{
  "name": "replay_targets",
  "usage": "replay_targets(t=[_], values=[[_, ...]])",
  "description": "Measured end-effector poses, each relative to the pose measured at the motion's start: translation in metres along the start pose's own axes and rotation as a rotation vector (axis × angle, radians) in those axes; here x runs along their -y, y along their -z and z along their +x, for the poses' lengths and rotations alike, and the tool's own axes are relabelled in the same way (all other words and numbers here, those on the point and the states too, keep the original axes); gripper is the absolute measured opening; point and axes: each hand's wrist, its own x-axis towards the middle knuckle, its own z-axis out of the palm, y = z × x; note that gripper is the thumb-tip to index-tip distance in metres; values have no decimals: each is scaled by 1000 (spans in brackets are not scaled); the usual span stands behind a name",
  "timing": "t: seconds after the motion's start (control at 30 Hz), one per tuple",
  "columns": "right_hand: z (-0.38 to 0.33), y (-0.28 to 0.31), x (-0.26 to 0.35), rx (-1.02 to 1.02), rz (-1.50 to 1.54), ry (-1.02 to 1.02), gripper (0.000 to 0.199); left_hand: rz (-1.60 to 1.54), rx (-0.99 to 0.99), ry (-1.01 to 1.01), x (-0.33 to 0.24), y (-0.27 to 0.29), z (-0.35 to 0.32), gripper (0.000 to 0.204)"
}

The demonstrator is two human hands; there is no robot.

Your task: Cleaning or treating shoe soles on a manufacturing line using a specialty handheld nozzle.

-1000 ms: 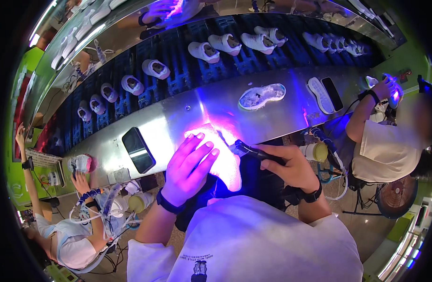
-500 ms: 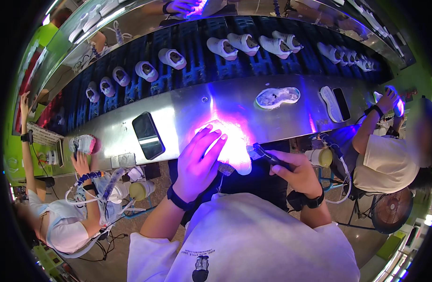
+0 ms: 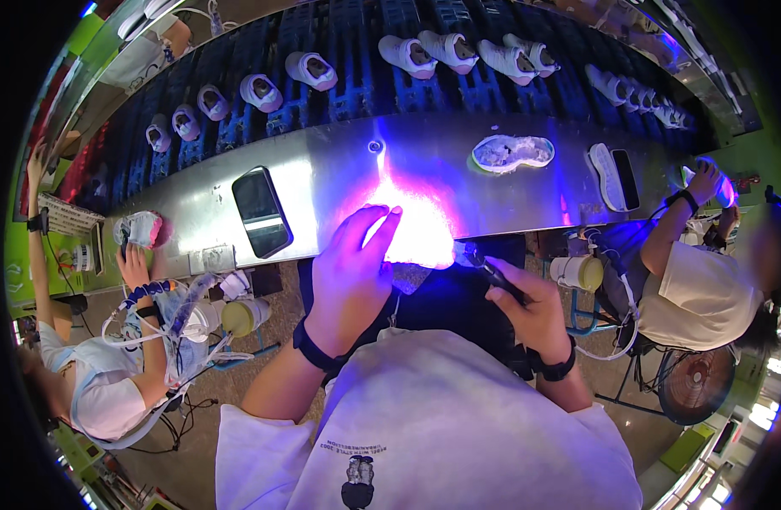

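Note:
Over the table's near edge, a pale shoe-like piece (image 3: pixel 420 234) glows in violet-pink light. Glare washes out its details, so its exact kind is unclear. My left hand (image 3: pixel 352 276) grips it from the left, index and middle fingers stretched across its top and the thumb hidden. In my right hand (image 3: pixel 531 306) is a slim black-handled tool (image 3: pixel 499 279), fingers wrapped round the handle. Its pale tip touches or nearly touches the piece's right side; I cannot tell which. Beyond, a whitish shoe sole (image 3: pixel 514 153) lies on the metal table (image 3: pixel 322 183).
A phone (image 3: pixel 261 212) lies left on the table; another sole (image 3: pixel 607 177) lies right, beside a second phone (image 3: pixel 626 180). Behind runs a dark slatted conveyor (image 3: pixel 348 81) carrying several light shoes (image 3: pixel 311 70). Co-workers sit at left (image 3: pixel 110 374) and right (image 3: pixel 696 289), with tubs (image 3: pixel 577 272) and hoses nearby.
The whole view has shifted slightly. The glowing piece's rounded near end, which stuck out toward me, now shows less. The tool stays close to its right side, and both grips are unchanged.

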Motion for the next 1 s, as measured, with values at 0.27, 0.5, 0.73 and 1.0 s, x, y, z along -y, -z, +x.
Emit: replay_targets(t=[0.27,0.5,0.73,1.0], values=[[27,30,19,63,-338,162,49,2,65,54,-5,9,19,62],[42,41,14,109,-323,201,47,-190,118,23,11,2,32,51],[53,35,8,34,-302,238,45,-291,254,35,20,3,36,51],[48,22,-6,134,51,-57,47,-552,393,253,21,5,22,78]])
